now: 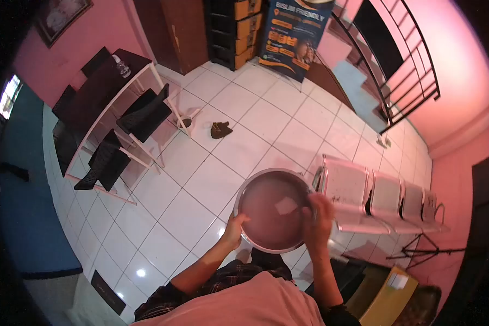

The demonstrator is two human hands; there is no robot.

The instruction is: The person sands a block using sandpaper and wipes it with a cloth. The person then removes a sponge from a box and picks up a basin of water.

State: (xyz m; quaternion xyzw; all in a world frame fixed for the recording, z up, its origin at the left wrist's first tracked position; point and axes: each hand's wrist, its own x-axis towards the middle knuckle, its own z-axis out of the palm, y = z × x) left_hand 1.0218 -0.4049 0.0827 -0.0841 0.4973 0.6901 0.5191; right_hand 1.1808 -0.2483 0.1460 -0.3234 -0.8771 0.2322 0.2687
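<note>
A round metal basin [274, 247] is held up in front of my body, its wide mouth facing me. Its inside looks dull pink with a pale bright patch; whether it contains liquid I cannot tell. My left hand [234, 231] grips the lower left rim, thumb over the edge and the other fingers mostly hidden behind. On the right rim is my right hand [319, 217], fingers curled around the edge and slightly blurred.
A metal bench [353, 190] stands close on the right. To the left are a dark table [100, 81] and black chairs [144, 114]. A dark crumpled item [220, 130] and a small pale container [186, 124] sit on the tiles. Behind are a banner [293, 41] and stair railing [413, 54].
</note>
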